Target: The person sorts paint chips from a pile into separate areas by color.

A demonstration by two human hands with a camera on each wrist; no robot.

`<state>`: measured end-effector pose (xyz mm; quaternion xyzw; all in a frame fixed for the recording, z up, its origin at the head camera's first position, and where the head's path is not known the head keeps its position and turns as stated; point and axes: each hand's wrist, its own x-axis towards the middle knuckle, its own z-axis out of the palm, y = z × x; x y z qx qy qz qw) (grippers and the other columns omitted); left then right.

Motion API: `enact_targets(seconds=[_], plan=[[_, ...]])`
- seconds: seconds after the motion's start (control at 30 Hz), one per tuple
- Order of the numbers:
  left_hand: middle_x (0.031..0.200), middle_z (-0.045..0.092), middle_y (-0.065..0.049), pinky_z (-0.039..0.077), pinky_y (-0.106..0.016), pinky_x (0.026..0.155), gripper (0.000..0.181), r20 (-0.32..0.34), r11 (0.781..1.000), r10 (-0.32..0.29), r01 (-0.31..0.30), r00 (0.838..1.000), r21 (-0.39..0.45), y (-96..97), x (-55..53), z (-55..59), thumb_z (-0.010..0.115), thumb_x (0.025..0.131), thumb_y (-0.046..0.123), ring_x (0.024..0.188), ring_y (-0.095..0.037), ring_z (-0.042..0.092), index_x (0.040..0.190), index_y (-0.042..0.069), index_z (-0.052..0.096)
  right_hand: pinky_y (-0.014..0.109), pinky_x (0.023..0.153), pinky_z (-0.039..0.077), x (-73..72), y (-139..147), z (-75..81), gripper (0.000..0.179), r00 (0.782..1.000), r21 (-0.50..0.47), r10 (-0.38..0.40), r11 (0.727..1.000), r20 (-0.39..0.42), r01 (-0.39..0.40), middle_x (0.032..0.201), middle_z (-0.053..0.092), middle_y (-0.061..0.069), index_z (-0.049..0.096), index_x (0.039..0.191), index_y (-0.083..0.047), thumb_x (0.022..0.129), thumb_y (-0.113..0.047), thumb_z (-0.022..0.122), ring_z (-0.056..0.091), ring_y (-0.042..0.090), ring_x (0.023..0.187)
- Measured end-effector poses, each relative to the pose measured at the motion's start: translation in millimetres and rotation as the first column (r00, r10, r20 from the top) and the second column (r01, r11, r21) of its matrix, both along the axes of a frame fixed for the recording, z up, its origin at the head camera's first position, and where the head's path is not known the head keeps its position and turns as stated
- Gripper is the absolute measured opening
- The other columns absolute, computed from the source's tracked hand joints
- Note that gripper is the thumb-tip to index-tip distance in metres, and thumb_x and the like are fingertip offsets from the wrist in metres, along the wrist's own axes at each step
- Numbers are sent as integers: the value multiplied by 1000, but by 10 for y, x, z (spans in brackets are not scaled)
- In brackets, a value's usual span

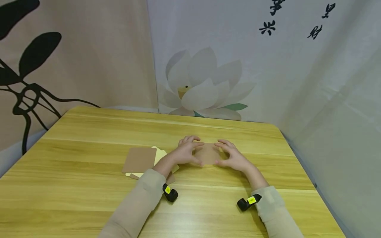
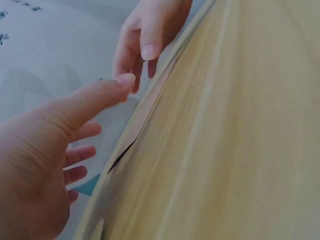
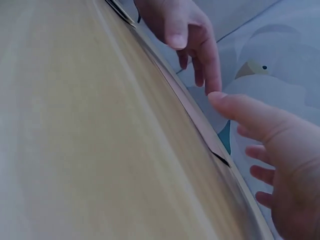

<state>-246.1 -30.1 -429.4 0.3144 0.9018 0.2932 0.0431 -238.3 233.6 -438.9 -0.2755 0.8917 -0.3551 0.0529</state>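
Observation:
A brown square sheet of paper or card (image 1: 207, 154) lies on the table between both hands. In the left wrist view that sheet (image 2: 145, 112) shows as a thin strip, one corner slightly raised off the wood. My left hand (image 1: 188, 152) hovers at its left edge, fingers loosely bent and thumb spread. On the opposite side my right hand (image 1: 234, 158) mirrors it, fingertips over the right edge. The right wrist view shows both hands a little above the sheet (image 3: 187, 107), gripping nothing. Left of the left hand lies a loose pile with a brown sheet (image 1: 139, 160) on top.
Pale yellow sheets (image 1: 159, 156) stick out from the pile, partly hidden by the left forearm. All of it rests on a wooden table (image 1: 89, 198) with rounded far corners. Behind the table hangs a printed curtain (image 1: 208, 82) with a lotus.

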Motion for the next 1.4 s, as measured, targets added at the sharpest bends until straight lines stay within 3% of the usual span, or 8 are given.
enact_targets(seconds=[0.23, 0.43, 0.87, 1.17, 1.4], plan=[[144, 36, -11, 15, -56, 105, 83, -42, 1000, -18, 18, 999, 1, -82, 105, 107, 78, 74, 51, 134, -32, 24, 141, 12, 49, 63, 102, 24, 57, -107, 53, 71, 999, -71, -8, 997, -33, 5, 151, 27, 12, 45, 143, -10, 83, -33, 76, 20, 33, 138], [144, 37, -11, 14, -57, 105, 85, -50, 1000, -18, 19, 999, 25, -248, 181, 137, 79, 73, 50, 134, -33, 24, 142, 11, 47, 64, 101, 23, 128, -206, 122, 72, 999, -72, -19, 997, -47, 15, 151, 28, 13, 47, 142, -11, 81, -32, 78, 20, 34, 138], [147, 34, -14, 14, -59, 103, 87, -17, 995, 12, -10, 1000, 99, -800, 316, 129, 81, 73, 46, 134, -35, 22, 143, 8, 46, 62, 102, 22, 239, -506, 142, 74, 995, -57, -14, 998, -98, 9, 148, 33, 8, 50, 140, -12, 77, -31, 81, 24, 34, 134], [145, 37, -17, 14, -62, 100, 88, -78, 995, 31, -24, 996, 97, -1151, 363, 99, 83, 70, 45, 131, -39, 27, 141, 6, 48, 59, 103, 23, 254, -763, 104, 76, 994, -90, 26, 995, -102, -35, 146, 35, 11, 49, 141, -12, 76, -32, 82, 26, 30, 133], [146, 36, -13, 12, -64, 101, 90, -26, 992, 65, -61, 998, 109, -1432, 380, 39, 82, 70, 47, 133, -38, 23, 142, 7, 47, 54, 104, 28, 273, -1004, 86, 77, 995, -87, 53, 994, -81, -61, 147, 34, 9, 47, 142, -16, 76, -34, 82, 28, 27, 135]])
